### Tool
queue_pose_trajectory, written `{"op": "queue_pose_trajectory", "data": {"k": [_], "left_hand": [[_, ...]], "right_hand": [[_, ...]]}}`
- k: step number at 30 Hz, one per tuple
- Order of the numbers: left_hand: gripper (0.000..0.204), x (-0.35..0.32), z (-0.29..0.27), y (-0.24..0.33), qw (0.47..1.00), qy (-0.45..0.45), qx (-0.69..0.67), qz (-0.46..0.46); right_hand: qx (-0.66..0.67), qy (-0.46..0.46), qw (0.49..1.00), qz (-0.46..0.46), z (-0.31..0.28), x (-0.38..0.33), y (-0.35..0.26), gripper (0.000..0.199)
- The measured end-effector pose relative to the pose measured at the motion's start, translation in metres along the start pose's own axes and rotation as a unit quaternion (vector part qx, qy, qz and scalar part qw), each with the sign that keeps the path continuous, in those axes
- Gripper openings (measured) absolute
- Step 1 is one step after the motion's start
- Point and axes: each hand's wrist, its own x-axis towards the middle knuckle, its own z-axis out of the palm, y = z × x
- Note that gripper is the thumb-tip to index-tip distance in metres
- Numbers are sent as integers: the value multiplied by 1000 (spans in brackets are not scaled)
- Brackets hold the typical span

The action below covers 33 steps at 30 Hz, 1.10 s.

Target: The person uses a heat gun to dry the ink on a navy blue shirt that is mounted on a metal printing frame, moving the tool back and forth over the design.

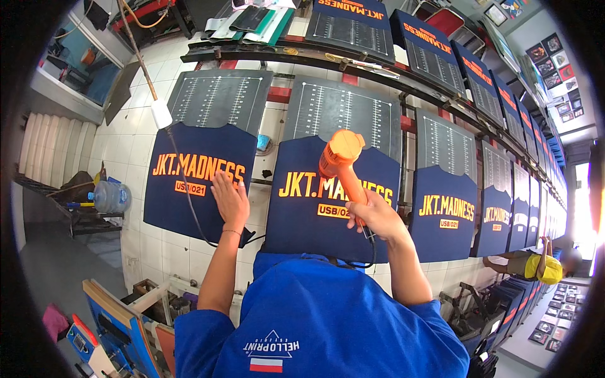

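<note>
And here's the right grip [381,217], closed snugly around the handle of an orange heat gun [345,148], its round body just beyond the knuckles, toward the far edge of the board. Gun and grip stand over the middle navy shirt [302,233], hiding part of its orange-and-yellow lettering; that shirt drapes the near part of a dark ruled board [346,107], whose far edge and far corners lie bare. Over to the left grip [230,201]: holding nothing, palm down, fingers out straight, right across the lettering near the right edge of the left navy shirt [183,214]! How firmly it presses, I can't tell. That shirt, too, covers the near part of its own board [214,94], leaving the far corners in view. A black cord [195,222] drops from a white box [161,113] by the board's left edge and snakes over the cloth, just left of the left grip. Off to the right, another lettered navy shirt [443,242] lies beside the middle one, more line up beyond, and there's a person in a yellow top [547,269] farther along the row.
</note>
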Motion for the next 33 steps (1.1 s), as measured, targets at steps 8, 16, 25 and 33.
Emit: {"op": "queue_pose_trajectory", "data": {"k": [8,16,25,33], "left_hand": [[67,21,-7,-21,991,51,13,-125],[67,3,-9,-11,998,34,23,-45],[68,16,-20,-61,980,53,12,-193],[68,-3,-11,-51,991,30,49,-117]], "right_hand": [[-30,-48,997,55,-3,-41,8,28],[3,-3,1000,3,-2,-10,7,28],[9,8,1000,26,-9,-33,12,23],[42,44,998,-19,-14,-15,15,23]]}}
